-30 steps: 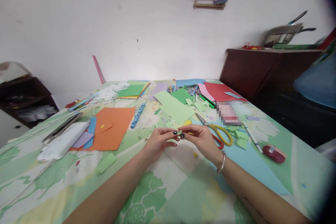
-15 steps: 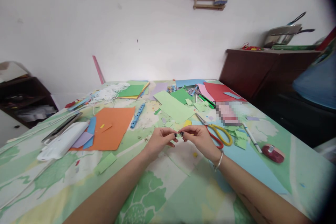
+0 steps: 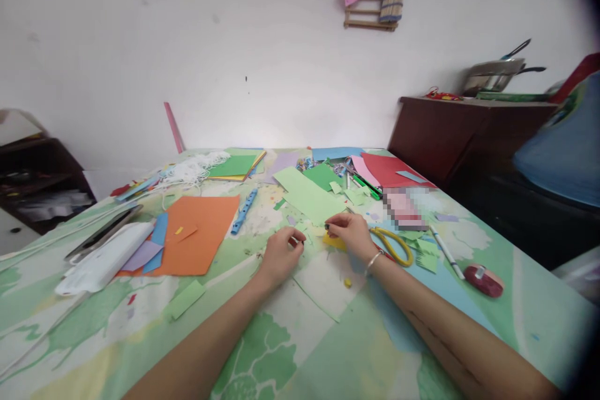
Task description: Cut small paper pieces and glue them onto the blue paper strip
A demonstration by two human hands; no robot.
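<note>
My left hand (image 3: pixel 281 255) is closed with thumb and fingertips together, low over the table; anything in them is too small to make out. To its right, my right hand (image 3: pixel 351 236) is pinched, and what it may hold is hidden. A yellow paper piece (image 3: pixel 334 242) lies just under its fingers. Partly behind my right wrist are the scissors (image 3: pixel 398 246) with yellow and red handles. Beyond both hands lies a light green paper sheet (image 3: pixel 312 195). Nearer me are a thin green strip (image 3: pixel 316 300) and a small yellow bit (image 3: pixel 347 283).
Orange paper (image 3: pixel 206 231), a blue ruler-like strip (image 3: pixel 244 211) and a white power strip (image 3: pixel 105 259) lie left. On the right are light blue paper (image 3: pixel 435 290), green scraps (image 3: pixel 425 255), a white pen (image 3: pixel 446 252) and a dark red oval object (image 3: pixel 484 280).
My hands were together at the fingertips and are now apart. The right hand has moved away and forward to the yellow paper, covering more of the scissors. The view has tipped slightly up.
</note>
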